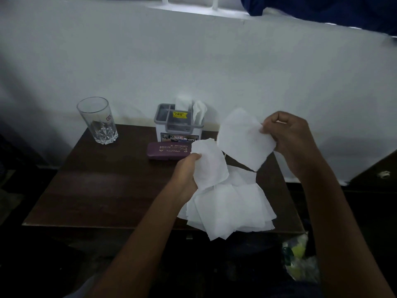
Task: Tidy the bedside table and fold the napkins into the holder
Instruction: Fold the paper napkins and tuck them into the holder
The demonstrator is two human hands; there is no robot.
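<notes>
Thumb and curled fingers of the right hand (290, 140) pinched the right edge of one white napkin, the raised napkin (242, 138), which hung open and tilted in the air above the right part of the table (96, 186). The left hand (187, 171), lower and nearer to the middle, gripped a second napkin (209, 164), with the thumb on top of the paper and the other fingers hidden behind it. This napkin was bent, and its lower end reached down to the pile of napkins (232, 207), which lay loose and overlapping on the front right part of the table, some corners going over the front edge. At the back of the table, close to the wall (214, 61), stood the holder (179, 123), a grey and white box with several compartments and a yellow sticker. The two napkins (198, 110) stood upright in its right side. A purple case (167, 150) lay flat just in front of the holder, its right end hidden behind the second napkin. A clear glass (97, 121) stood upright at the back left corner, well apart from the holder.
</notes>
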